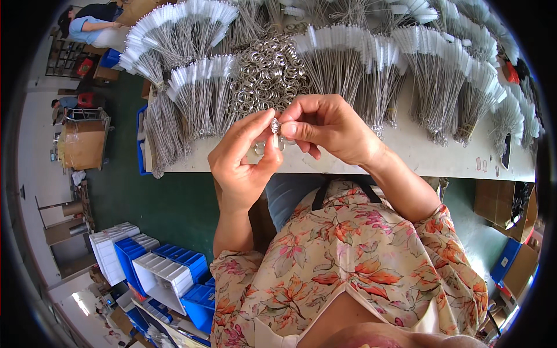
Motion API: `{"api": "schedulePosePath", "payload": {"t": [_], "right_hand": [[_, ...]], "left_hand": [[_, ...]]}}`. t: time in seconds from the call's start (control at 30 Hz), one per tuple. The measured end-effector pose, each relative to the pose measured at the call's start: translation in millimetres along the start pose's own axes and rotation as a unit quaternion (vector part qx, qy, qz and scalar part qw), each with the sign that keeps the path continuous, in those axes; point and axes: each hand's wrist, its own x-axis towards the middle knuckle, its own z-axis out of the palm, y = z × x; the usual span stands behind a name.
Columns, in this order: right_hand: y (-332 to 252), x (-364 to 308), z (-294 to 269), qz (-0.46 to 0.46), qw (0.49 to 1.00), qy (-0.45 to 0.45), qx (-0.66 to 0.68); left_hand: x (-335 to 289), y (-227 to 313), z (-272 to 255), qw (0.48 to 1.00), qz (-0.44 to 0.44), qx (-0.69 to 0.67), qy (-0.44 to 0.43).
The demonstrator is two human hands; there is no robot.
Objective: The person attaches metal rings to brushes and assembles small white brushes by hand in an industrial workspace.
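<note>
Above the table's front edge my two hands meet, fingertips close together. Between the thumb and forefinger of my left hand is a small shiny metal ring, seen nearly edge-on; whether it is one ring or a few together I cannot tell. The closed thumb and forefinger of my right hand pinch its right side. Just beyond my hands lies a heap of loose metal rings. A few more rings show below my fingers, partly hidden by them.
Bundles of wire-handled brushes with white bristles cover much of the white table. Stacked blue and white plastic bins stand on the green floor at left. Cardboard boxes are at right. Two other people are far left.
</note>
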Motion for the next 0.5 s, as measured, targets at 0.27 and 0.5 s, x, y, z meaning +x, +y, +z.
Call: {"api": "schedulePosePath", "payload": {"t": [0.27,0.5], "right_hand": [[-23,0,-10,-0.036,0.978,-0.062,-0.194],[-22,3,-15,0.092,0.985,-0.116,-0.083]], "left_hand": [[-2,-4,-10,0.985,-0.074,-0.143,-0.063],[-2,3,-10,0.997,-0.016,-0.037,-0.070]]}}
